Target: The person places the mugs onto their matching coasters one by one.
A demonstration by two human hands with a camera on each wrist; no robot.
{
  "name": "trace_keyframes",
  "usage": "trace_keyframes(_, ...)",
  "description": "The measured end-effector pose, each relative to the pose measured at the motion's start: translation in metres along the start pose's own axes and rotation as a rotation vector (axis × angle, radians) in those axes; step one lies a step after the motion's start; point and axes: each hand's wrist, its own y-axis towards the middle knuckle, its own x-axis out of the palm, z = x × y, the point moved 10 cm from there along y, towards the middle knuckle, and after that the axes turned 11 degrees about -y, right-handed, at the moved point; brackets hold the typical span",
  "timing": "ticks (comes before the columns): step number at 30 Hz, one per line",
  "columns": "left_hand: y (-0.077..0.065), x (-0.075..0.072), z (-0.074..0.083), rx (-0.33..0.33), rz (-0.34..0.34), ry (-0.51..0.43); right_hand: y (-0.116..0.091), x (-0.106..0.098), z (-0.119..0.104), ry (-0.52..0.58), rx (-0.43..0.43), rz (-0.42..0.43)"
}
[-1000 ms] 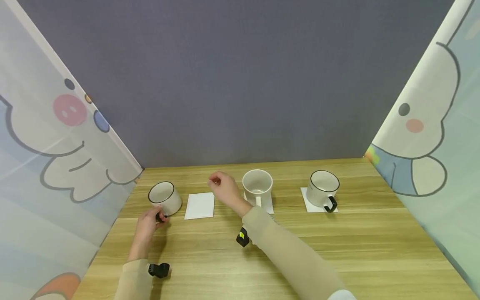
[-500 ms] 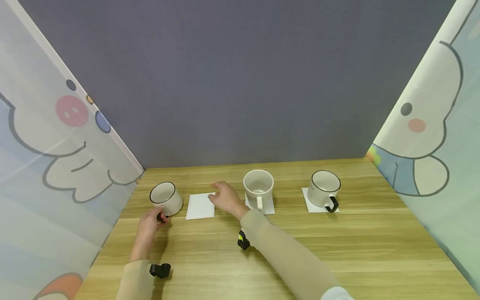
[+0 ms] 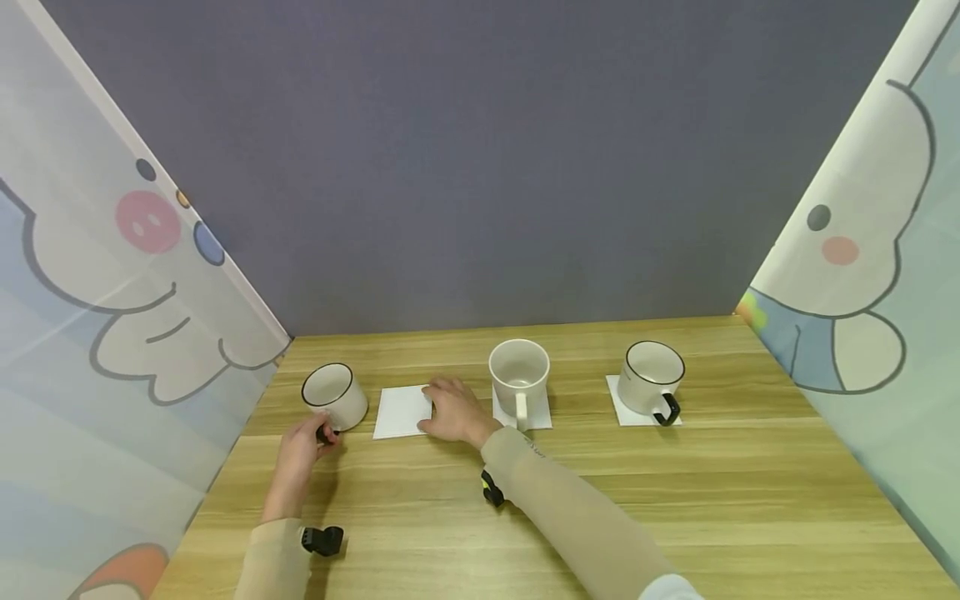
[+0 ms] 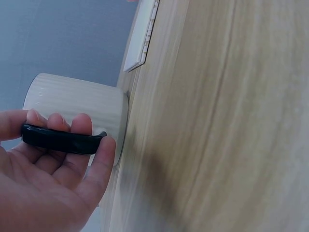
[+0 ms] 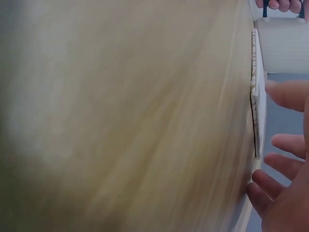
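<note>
My left hand grips the black handle of a white ribbed mug with a dark rim. The mug stands upright on the table at the left, its fingers curled through the handle loop. Just right of it lies a white square coaster, flat on the wood. My right hand is at the coaster's right edge, thumb by the near corner and fingers by the far corner. In the right wrist view its fingers are spread, with the coaster's thin edge close by the thumb.
Right of my right hand, an all-white mug stands on a coaster. Farther right, a black-rimmed mug with a black handle stands on another coaster. A grey panel closes the back of the wooden table.
My right hand has come down to the coaster's right edge, its fingers spreading from a loose curl. The left hand keeps its hold on the mug handle; the view has shifted slightly.
</note>
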Motion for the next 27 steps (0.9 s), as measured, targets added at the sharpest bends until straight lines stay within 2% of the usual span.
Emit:
trace_keyframes(4,0.0016,0.0001,-0.0008,-0.002,-0.003,-0.020,-0.0020,0.0048,0.0009,-0.022,-0.008,-0.042)
trace_keyframes(11,0.0002,0.0010,0.0007,0.009,-0.013,-0.017,-0.0049,0.0083,0.0021,-0.031,-0.023,-0.068)
trace_keyframes(27,-0.0038,0.0023,0.0060,0.015,0.016,0.039,-0.0052,0.0041,0.0011,-0.035,-0.004,-0.040)
